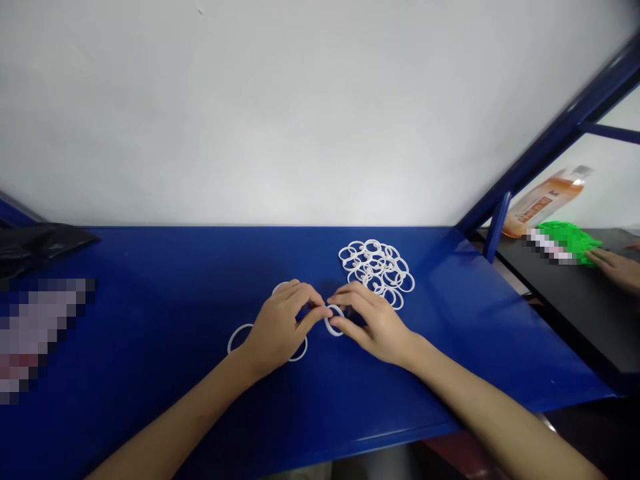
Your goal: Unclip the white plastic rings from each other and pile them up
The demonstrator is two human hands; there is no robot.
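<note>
Both my hands meet at the middle of a blue table (150,267). My left hand (280,323) and my right hand (373,320) pinch the same small white ring (334,320) between thumb and fingers, just above the tabletop. Under and beside my left hand lie larger white rings: one at its left (235,337), one behind it (278,288), one partly hidden beneath it (300,351). A pile of several small white rings (376,267) lies just behind my right hand.
A white wall rises behind the table. Dark material (35,243) lies at the far left. At right, a blue frame post (495,230), a black table (575,300) with an orange bottle (545,200), green pieces (567,237) and another person's hand (617,267).
</note>
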